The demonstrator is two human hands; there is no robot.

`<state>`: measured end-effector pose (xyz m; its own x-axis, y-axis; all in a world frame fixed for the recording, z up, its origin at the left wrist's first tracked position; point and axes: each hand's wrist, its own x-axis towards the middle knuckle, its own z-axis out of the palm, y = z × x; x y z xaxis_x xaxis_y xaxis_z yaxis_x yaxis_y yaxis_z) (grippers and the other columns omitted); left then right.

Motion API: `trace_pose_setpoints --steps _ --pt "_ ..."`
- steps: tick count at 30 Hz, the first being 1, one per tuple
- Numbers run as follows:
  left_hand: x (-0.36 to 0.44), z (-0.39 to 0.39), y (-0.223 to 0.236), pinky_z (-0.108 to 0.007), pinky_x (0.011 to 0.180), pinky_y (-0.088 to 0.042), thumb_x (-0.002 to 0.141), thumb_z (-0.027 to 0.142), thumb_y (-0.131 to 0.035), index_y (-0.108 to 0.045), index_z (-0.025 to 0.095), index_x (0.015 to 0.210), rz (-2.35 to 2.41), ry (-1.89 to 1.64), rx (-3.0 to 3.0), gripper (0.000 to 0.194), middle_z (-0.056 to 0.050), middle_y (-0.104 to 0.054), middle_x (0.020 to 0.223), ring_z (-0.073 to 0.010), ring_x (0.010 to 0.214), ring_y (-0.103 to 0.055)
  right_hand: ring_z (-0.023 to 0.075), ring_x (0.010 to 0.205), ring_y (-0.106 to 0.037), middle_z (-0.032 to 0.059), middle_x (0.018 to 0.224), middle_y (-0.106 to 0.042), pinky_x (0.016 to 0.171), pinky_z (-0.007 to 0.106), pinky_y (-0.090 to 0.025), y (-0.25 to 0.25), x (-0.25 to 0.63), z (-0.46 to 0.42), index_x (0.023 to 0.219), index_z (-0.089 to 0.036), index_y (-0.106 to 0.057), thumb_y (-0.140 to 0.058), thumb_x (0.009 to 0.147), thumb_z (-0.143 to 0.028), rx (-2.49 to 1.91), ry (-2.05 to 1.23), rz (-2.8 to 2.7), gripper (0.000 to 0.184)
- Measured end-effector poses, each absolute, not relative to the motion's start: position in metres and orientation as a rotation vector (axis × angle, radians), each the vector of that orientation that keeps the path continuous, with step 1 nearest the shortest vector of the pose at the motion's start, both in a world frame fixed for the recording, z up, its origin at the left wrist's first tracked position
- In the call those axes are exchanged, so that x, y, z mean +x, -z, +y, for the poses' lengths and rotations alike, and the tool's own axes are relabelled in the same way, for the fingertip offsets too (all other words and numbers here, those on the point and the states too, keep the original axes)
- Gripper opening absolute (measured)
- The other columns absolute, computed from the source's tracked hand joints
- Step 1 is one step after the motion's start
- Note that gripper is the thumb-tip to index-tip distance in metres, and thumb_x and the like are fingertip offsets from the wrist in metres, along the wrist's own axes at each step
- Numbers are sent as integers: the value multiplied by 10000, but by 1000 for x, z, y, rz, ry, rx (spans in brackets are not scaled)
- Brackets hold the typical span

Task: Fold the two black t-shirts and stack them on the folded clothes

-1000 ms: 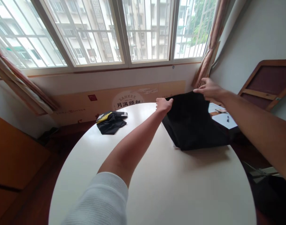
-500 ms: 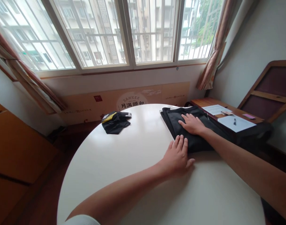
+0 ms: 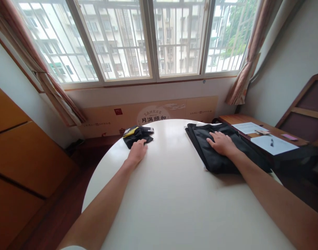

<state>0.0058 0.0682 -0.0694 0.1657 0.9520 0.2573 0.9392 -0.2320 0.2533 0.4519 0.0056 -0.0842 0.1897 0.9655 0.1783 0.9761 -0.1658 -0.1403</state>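
On the white round table, a flat pile of folded black cloth [image 3: 200,139] lies at the right. My right hand [image 3: 223,143] rests open on top of it, fingers spread and palm down. Toward the table's far left sits a small crumpled black bundle [image 3: 142,132] with a yellow patch and a pale label; whether it is a bag or a garment I cannot make out. My left hand [image 3: 137,152] is at the bundle's near edge, fingers reaching forward over it and partly hidden from me. It appears open rather than gripping.
The white table [image 3: 174,194] has a curved edge. Beyond its right side stands a wooden desk [image 3: 228,119] with paper sheets [image 3: 273,144], a pen [image 3: 272,142] and a pink pad [image 3: 289,137]. A printed cardboard panel [image 3: 200,107] leans below the barred window. Wooden cabinets [image 3: 18,152] stand left.
My left hand has left the near edge of the black cloth pile and moved left and away to the small black bundle. My right hand stays on the pile. The view has shifted slightly.
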Motion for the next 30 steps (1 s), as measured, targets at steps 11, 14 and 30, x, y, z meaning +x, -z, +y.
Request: trace_pose_setpoints --steps 11,14,30 --pt "36 15 17 -270 729 -544 915 202 -573 -734 196 1054 1293 -428 2232 213 -42 -784 968 -215 868 -738 421 1474 -456 199 1418 -680 1220 736 -247 83 444 -14 1291 -108 -709 -463 1020 -375 -1769 522 -1914 452" --pt "44 -14 -13 -293 812 -551 964 416 -589 -746 203 1007 874 -268 2138 268 -60 -787 1033 -234 964 -740 423 1477 -464 204 1413 -680 1230 680 -294 81 428 -21 1278 -103 -720 -507 1013 -378 -1572 532 -2050 438" --pt "37 -2 2 -286 520 -322 717 277 -573 -507 220 574 1476 -621 1996 167 -19 -582 584 -168 545 -516 246 865 -648 95 962 -697 812 364 -534 62 317 -81 977 -175 -696 -676 906 -304 -1219 -286 -2432 149"
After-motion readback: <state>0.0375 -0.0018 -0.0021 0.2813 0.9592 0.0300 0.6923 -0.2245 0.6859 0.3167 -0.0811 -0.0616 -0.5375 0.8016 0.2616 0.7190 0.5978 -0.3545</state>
